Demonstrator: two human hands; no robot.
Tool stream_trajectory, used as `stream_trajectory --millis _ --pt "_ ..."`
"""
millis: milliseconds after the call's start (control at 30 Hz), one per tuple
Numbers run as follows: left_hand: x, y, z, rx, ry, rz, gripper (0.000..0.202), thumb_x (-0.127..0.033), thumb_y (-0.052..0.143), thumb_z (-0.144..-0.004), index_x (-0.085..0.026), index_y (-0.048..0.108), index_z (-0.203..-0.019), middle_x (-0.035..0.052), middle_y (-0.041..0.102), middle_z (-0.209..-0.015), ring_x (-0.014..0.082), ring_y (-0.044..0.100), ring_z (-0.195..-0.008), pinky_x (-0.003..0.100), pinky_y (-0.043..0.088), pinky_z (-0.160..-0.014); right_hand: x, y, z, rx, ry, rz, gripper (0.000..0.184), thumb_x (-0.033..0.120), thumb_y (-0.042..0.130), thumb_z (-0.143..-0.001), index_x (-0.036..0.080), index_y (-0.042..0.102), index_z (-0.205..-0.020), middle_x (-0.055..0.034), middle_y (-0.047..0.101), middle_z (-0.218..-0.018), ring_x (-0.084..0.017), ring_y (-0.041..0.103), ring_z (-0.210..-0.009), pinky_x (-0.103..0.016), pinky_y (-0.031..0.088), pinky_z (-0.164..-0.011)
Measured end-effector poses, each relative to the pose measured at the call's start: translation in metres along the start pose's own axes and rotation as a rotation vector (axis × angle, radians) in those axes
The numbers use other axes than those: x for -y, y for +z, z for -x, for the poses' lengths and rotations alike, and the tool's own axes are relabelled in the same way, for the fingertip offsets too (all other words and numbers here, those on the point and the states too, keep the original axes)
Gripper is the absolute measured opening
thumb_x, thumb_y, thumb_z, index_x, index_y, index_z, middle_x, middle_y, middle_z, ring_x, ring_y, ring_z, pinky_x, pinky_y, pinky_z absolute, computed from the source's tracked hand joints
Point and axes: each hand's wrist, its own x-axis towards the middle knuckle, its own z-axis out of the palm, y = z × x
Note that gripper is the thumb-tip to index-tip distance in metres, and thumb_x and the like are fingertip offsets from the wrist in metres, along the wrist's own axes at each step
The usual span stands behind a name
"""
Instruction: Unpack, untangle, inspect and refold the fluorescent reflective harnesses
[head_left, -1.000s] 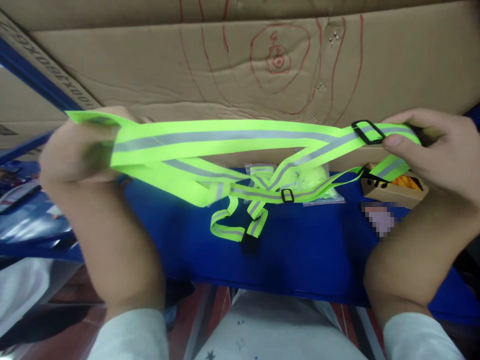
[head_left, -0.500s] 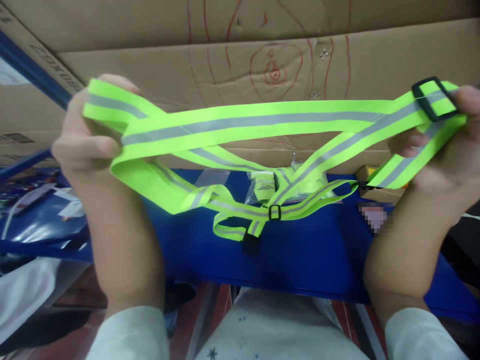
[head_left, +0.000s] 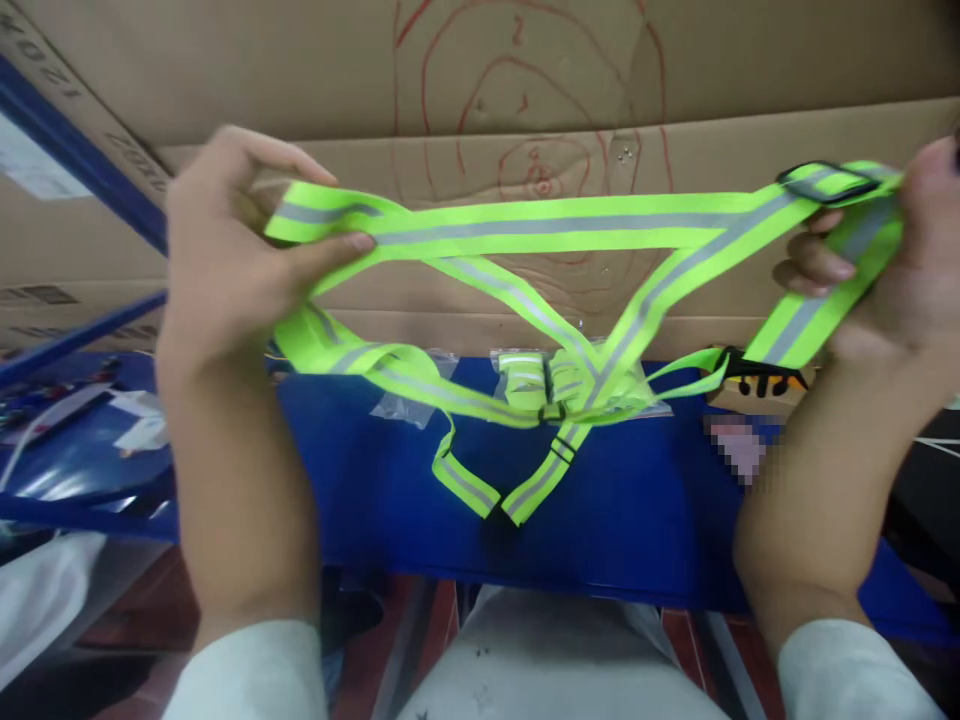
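A neon-yellow reflective strap harness [head_left: 555, 225] with a grey stripe hangs stretched between both hands above a blue table [head_left: 645, 520]. My left hand [head_left: 225, 250] pinches the left end of the top band between thumb and fingers. My right hand [head_left: 900, 260] grips the right end, just beside a black slide buckle [head_left: 825, 182]. Lower straps cross and sag down to the table, ending at a black clip [head_left: 499, 515]. A second black buckle [head_left: 754, 368] hangs below my right hand.
Large cardboard boxes [head_left: 525, 90] with red scribbles stand right behind the table. Folded harnesses in clear bags [head_left: 532, 375] lie at the table's back edge. A small cardboard box [head_left: 757, 395] sits at right. Plastic bags and papers [head_left: 82, 450] pile up at left.
Both hands have lifted the harness higher. My left hand shifted its hold to a pinch on the top band, and the lower straps now hang in a V down to the table.
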Motion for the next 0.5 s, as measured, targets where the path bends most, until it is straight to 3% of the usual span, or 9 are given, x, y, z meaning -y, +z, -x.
stream_trajectory --millis 67,133,267,500 --pt "0.01 0.005 0.001 0.013 -0.04 -0.012 0.052 -0.028 0.098 -0.056 -0.013 0.074 -0.099 -0.0015 0.069 -0.083 0.0105 0.059 -0.072 0.026 0.041 -0.063 -0.008 0.013 -0.004 -0.041 0.146 -0.235 0.053 0.076 0.074 -0.072 0.027 0.055 -0.073 -0.0017 0.056 -0.072 -0.011 0.021 -0.046 -0.032 0.015 -0.047" --pt "0.02 0.005 0.003 0.052 -0.099 -0.062 0.044 -0.031 0.095 -0.063 -0.012 0.075 -0.098 -0.0021 0.07 -0.086 0.0093 0.056 -0.073 0.025 0.042 -0.068 -0.019 0.021 -0.006 -0.055 0.242 -0.336 0.055 0.07 0.087 -0.062 0.025 0.057 -0.075 0.0 0.056 -0.07 -0.009 0.026 -0.047 -0.03 0.014 -0.048" --pt "0.033 0.006 0.004 0.167 -0.185 -0.237 0.035 -0.041 0.082 -0.079 -0.012 0.079 -0.098 -0.0023 0.07 -0.083 0.0092 0.05 -0.072 0.024 0.038 -0.068 -0.036 0.029 -0.004 -0.024 0.304 -0.372 0.055 0.062 0.095 -0.061 0.02 0.062 -0.077 0.0014 0.057 -0.069 -0.006 0.036 -0.047 -0.026 0.019 -0.047" --pt "0.036 0.011 0.006 0.254 -0.307 -0.281 0.043 -0.047 0.077 -0.084 -0.007 0.08 -0.098 -0.0024 0.058 -0.071 0.0083 0.041 -0.068 0.021 0.029 -0.063 -0.043 0.035 -0.004 -0.035 0.355 -0.354 0.04 0.047 0.092 -0.072 0.018 0.066 -0.08 -0.0007 0.063 -0.07 -0.005 0.039 -0.047 -0.025 0.02 -0.046"
